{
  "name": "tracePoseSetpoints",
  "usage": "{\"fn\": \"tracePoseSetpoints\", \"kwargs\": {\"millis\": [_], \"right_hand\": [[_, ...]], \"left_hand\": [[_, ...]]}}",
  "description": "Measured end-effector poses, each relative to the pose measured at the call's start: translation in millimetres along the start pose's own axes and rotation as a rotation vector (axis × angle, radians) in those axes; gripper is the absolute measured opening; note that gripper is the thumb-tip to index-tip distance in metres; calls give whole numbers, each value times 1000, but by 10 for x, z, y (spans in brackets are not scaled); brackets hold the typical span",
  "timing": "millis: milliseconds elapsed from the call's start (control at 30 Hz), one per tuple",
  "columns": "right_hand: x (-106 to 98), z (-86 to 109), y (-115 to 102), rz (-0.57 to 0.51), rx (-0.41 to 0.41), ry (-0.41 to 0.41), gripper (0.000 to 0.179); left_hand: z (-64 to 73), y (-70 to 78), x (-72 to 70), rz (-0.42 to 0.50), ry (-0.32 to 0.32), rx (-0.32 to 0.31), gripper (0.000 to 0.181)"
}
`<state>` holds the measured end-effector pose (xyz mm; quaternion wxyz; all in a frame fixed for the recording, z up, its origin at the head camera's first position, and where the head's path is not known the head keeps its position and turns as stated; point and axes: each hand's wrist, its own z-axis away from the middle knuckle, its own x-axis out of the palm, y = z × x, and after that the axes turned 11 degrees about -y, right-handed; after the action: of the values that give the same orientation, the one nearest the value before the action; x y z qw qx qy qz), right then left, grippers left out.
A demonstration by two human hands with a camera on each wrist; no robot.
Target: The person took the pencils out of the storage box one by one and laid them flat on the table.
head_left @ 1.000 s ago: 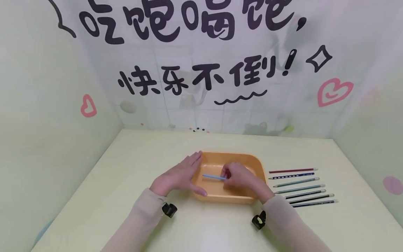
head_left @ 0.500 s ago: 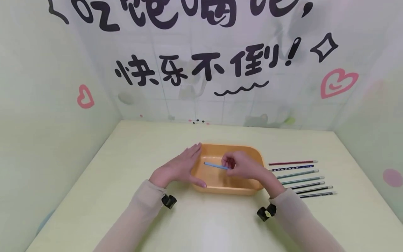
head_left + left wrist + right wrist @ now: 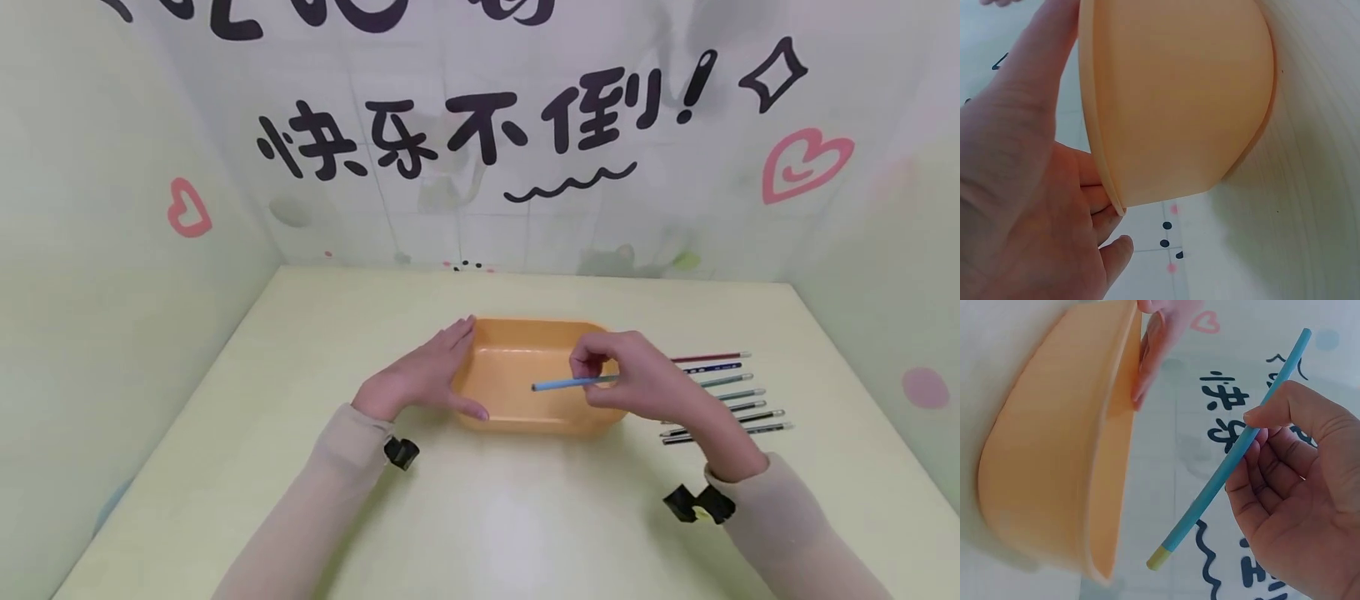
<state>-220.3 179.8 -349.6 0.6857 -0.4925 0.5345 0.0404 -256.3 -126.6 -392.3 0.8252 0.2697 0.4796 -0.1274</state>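
Note:
An orange plastic basin [image 3: 536, 425] stands on the table, and no pencil shows in the visible part of its floor. My left hand [image 3: 420, 371] rests on its left end, thumb at the front rim and fingers towards the back; the left wrist view shows these fingers extended along the rim [image 3: 1091, 100]. Over the basin's right side my right hand [image 3: 637, 375] pinches a light-blue pencil [image 3: 1210, 484] between thumb and fingers. One end of this pencil is yellow in the right wrist view. Raised above the basin, it lies roughly level in the head view.
To the right of the basin, several pencils [image 3: 765, 415] lie in a spread row, erasers pointing right; my right hand and forearm partly cover them. A printed curtain [image 3: 480, 225] encloses the table [image 3: 487, 508] at the back and sides.
My right hand has lifted the light-blue pencil up out of the basin and carried it to the right. My left hand stays on the basin's left end. The head view has tilted down.

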Motion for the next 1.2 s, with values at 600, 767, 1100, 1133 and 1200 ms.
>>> {"fn": "tracePoseSetpoints", "kwargs": {"millis": [600, 767, 1100, 1133, 1200], "right_hand": [[-182, 833, 415, 297, 129, 151, 35], [-160, 1070, 618, 321, 209, 138, 32], [-79, 1442, 950, 386, 279, 111, 37], [-75, 1463, 967, 388, 288, 101, 38], [-64, 1490, 997, 379, 313, 69, 37]], "left_hand": [[20, -108, -113, -23, -20, -40, 130], [11, -121, -108, -19, -18, -31, 131], [-43, -61, -46, -10, -19, -3, 132], [-50, -52, -43, -11, -21, -1, 132], [-62, -38, -33, -19, -23, 5, 131]]}}
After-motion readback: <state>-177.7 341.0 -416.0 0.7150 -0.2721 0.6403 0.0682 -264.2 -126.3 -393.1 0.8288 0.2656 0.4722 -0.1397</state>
